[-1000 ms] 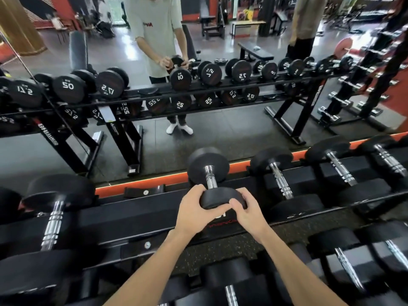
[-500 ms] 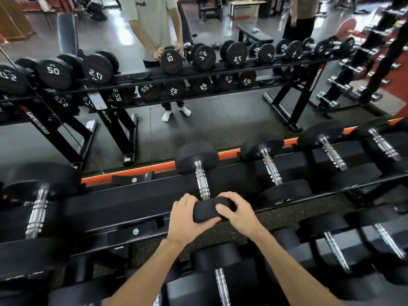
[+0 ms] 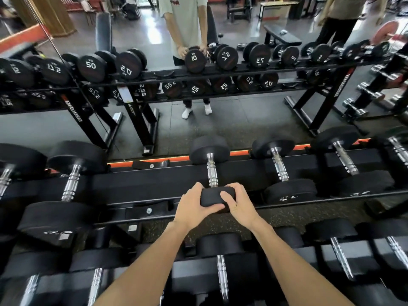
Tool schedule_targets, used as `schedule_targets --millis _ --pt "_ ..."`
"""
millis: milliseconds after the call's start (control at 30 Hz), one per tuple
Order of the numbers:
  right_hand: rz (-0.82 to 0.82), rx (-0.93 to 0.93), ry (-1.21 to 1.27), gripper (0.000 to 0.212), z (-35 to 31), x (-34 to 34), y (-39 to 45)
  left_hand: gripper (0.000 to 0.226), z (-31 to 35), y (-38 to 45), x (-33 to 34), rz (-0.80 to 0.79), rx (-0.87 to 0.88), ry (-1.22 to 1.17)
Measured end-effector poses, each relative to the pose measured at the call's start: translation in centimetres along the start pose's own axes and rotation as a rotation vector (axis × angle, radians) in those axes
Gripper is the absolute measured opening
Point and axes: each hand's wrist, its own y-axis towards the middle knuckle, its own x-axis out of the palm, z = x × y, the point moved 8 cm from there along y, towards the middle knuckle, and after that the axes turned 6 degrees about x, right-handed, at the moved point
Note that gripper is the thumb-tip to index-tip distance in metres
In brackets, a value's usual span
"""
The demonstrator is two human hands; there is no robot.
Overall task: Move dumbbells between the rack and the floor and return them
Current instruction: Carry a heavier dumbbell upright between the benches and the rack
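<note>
A black dumbbell with a chrome handle lies on the upper tier of the black rack, its far head toward the mirror. My left hand grips the left side of its near head, thumb across the front. My right hand grips the right side of the same head. The near head's face is mostly hidden by my fingers.
More dumbbells flank it: a 7.5 kg one at right, larger ones at left. A lower tier of dumbbells sits under my forearms. A mirror behind reflects the rack, me and another person.
The dumbbell and both hands stay together on the rack's upper tier; my hands have shifted slightly around the near head. The camera has tilted and come closer.
</note>
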Motion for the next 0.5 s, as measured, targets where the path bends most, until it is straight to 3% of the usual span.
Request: schedule_targets --millis 200,300,400,500 --pt "-0.135 0.106 -0.208 0.057 -1.9 -0.5 -1.5 0.075 1.7 -1.6 -0.5 -0.043 -0.128 0.221" --pt "-0.239 0.053 -0.373 0.057 -3.6 -1.9 -1.7 0.085 2.5 -2.7 -1.0 -0.082 -0.242 0.197" --pt "-0.249 -0.061 -0.454 0.051 -5.7 -3.5 -2.4 0.060 4.0 -4.2 -3.1 -0.014 -0.282 0.148" --pt "-0.280 -0.127 -0.359 0.043 -8.7 -3.4 -3.2 0.032 5.6 -6.8 -6.1 0.123 -0.344 0.049"
